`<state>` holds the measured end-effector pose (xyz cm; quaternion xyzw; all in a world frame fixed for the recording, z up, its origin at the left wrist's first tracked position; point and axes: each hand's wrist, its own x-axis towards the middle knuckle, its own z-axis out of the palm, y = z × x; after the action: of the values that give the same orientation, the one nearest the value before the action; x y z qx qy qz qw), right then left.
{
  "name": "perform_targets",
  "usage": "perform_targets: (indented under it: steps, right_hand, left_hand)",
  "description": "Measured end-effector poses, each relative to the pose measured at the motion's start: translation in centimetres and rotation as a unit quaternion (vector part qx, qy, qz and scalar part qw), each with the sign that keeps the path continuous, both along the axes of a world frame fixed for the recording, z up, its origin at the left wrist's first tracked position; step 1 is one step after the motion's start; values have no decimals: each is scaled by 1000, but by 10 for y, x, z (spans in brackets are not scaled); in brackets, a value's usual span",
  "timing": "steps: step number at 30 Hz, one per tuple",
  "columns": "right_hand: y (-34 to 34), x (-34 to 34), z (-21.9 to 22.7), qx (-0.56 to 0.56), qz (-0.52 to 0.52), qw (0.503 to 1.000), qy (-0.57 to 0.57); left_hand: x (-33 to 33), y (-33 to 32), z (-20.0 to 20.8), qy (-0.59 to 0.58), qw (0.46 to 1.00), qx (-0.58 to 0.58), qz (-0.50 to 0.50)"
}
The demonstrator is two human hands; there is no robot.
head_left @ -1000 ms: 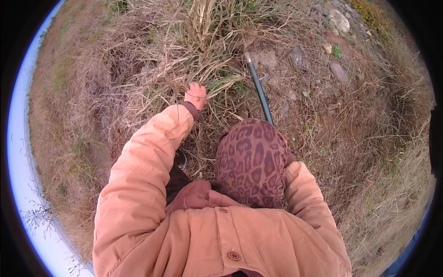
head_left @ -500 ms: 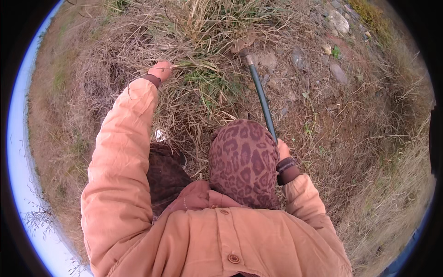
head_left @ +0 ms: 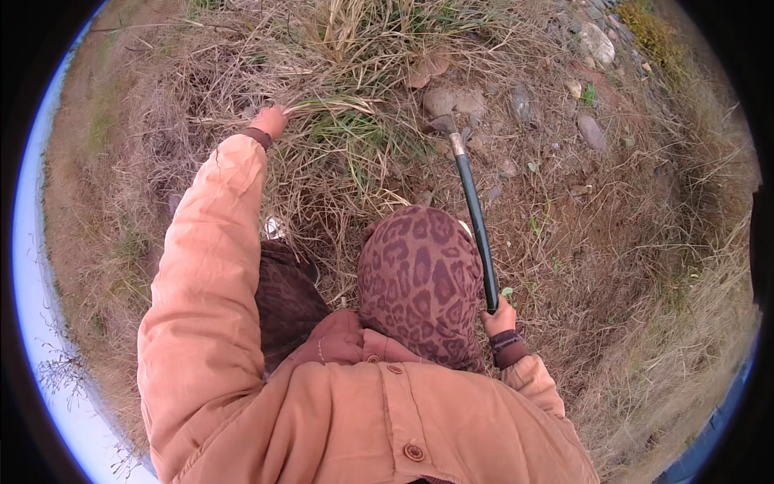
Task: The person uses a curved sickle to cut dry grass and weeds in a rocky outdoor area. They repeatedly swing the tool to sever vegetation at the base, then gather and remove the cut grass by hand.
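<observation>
In left hand (head_left: 272, 121) grass blades (head_left: 332, 103), in right hand (head_left: 499, 317) a green-handled tool (head_left: 476, 216)

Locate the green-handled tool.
The green-handled tool is right of centre in the head view, gripped by the right hand beside the leopard-print knee.

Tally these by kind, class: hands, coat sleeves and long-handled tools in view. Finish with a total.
Hands: 2 (left hand, right hand)
Sleeves: 2 (left sleeve, right sleeve)
Tools: 1 (dark-handled tool)
Total: 5
</observation>
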<state>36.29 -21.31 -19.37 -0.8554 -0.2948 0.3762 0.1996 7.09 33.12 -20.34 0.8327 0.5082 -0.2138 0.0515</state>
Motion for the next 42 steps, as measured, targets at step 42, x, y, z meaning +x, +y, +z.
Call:
perform_targets:
  steps: [42]
  right_hand:
    - [148, 32, -85, 30, 29, 996, -73]
  left_hand:
    - [-20, 32, -27, -228, 965, -121, 53]
